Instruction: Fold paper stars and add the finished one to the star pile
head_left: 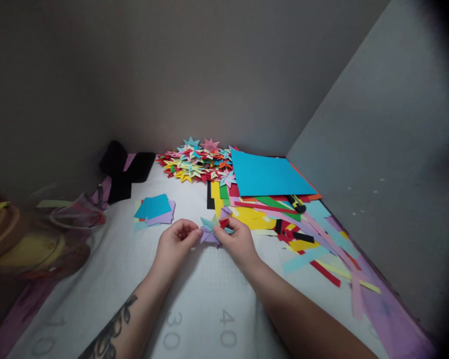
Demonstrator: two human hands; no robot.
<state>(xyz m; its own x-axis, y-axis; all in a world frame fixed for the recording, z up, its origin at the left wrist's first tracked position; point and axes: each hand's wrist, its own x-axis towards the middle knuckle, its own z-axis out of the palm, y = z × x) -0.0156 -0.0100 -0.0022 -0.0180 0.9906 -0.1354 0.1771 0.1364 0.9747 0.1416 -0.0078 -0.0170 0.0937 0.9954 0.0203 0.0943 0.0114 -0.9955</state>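
Left hand (175, 242) and right hand (236, 239), fingers pinched shut on paper star (213, 230); best kept flat, creases pressed firmly.

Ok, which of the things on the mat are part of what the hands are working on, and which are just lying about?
In hand:
left hand and right hand, both pinching the part-made paper star
small paper squares
finished stars

Lying about:
blue sheet
loose paper strips
cutter
black pouch
clear bag

Left hand (176, 240) and right hand (236, 241) pinch, fingertips meeting.
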